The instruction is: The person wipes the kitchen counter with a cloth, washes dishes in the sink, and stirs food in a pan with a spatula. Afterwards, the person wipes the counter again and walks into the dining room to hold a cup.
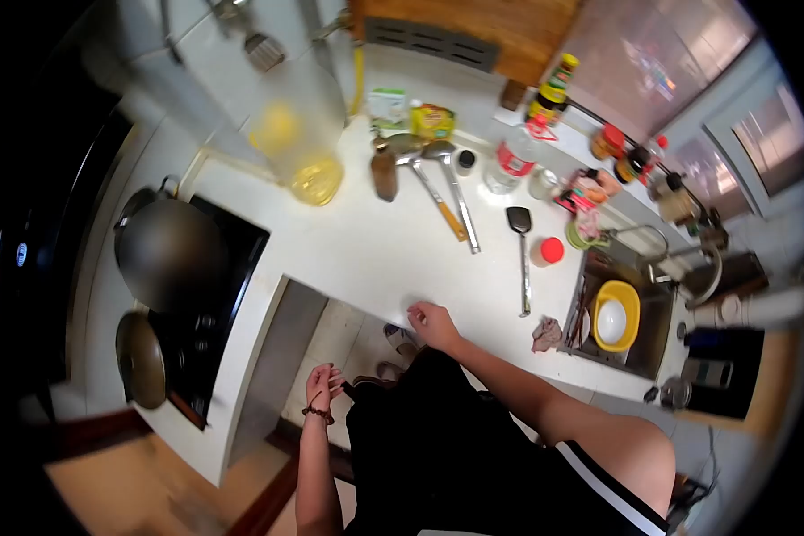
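right hand (435,324) at white smooth bench's (375,268) edge, grip state unclear; left hand (322,385) near bench, grip apart; black-bladed metal spatula (523,268) on bench.

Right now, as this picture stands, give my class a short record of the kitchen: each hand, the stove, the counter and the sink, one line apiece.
left hand: over the floor, fingers bent, nothing seen in it; beaded bracelet on the wrist
right hand: loosely curled at the front edge of the counter; contact unclear
stove: two pans, the rear one blurred
counter tools: spatula, two long-handled utensils
jar: red lid, right of the spatula
sink: yellow basin with a white bowl inside
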`<state>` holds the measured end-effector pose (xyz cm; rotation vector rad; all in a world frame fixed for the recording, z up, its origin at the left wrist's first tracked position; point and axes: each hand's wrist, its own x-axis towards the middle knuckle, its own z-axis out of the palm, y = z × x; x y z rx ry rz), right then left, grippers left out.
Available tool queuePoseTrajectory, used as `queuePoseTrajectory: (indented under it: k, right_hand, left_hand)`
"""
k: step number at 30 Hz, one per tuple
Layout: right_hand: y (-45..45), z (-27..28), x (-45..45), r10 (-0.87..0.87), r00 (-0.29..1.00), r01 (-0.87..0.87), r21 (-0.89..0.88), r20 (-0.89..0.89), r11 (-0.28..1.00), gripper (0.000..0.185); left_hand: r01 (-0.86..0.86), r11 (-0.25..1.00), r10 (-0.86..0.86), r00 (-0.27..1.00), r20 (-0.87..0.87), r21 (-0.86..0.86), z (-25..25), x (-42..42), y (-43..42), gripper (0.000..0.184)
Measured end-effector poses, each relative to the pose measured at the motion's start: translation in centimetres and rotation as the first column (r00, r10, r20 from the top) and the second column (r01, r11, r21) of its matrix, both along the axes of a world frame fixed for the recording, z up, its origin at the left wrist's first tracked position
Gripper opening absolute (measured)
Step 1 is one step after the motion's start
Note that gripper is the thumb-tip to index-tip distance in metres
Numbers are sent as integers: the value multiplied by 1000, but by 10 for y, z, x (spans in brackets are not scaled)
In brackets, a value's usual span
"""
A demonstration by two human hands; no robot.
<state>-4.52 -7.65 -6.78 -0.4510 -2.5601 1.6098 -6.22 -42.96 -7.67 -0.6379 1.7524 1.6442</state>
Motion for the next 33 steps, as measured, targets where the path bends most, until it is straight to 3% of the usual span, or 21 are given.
queuePoseTrajectory:
  k: [4, 6, 9, 12, 15, 17, 18, 21, 26, 28, 33]
  right_hand:
    - [35, 6, 64, -234, 969, 228, 83, 74, 970, 18]
    - [61, 10, 102, -410, 907, 391, 166, 96, 905, 17]
    - [90, 16, 154, -583, 808, 548, 255, 85, 796, 17]
    - [121, 16, 175, -638, 759, 580, 312, 129, 753, 18]
    - [155, 8, 167, -643, 752, 557, 381, 147, 738, 22]
    - [179, 1, 153, -621, 761, 425, 579, 187, 695, 28]
    - [188, -3, 144, -607, 750, 392, 565, 261, 726, 30]
    - [204, -27, 125, -615, 728, 322, 640, 304, 698, 29]
    - [217, -53, 105, -495, 747, 197, 562, 444, 803, 35]
    - [212, -54, 97, -570, 750, 408, 444, 335, 798, 37]
    - [156, -25, 112, -379, 925, 362, 233, 31, 902, 20]
  left_hand:
    - [353, 929, -348, 935, -66, 111, 4, -61, 80, 42]
    - [571, 814, -566, 821, -72, 106, -6, -76, 129, 43]
    - [748, 645, -746, 660, -83, 153, 18, -71, 215, 44]
    - [847, 492, -826, 527, -199, 201, 6, -42, 286, 47]
    - [902, 397, -893, 422, -154, 170, 15, -8, 341, 48]
    - [925, 360, -914, 376, -155, 120, 16, 8, 361, 49]
    - [945, 319, -933, 327, -152, 76, 18, 11, 370, 50]
    - [917, 394, -913, 399, -91, 64, 11, 11, 381, 50]
    - [804, 593, -800, 594, -86, 38, -4, 13, 368, 47]
    - [752, 659, -746, 656, -111, 14, 3, 9, 353, 46]
    - [603, 796, -584, 790, -187, 58, 52, -13, 258, 34]
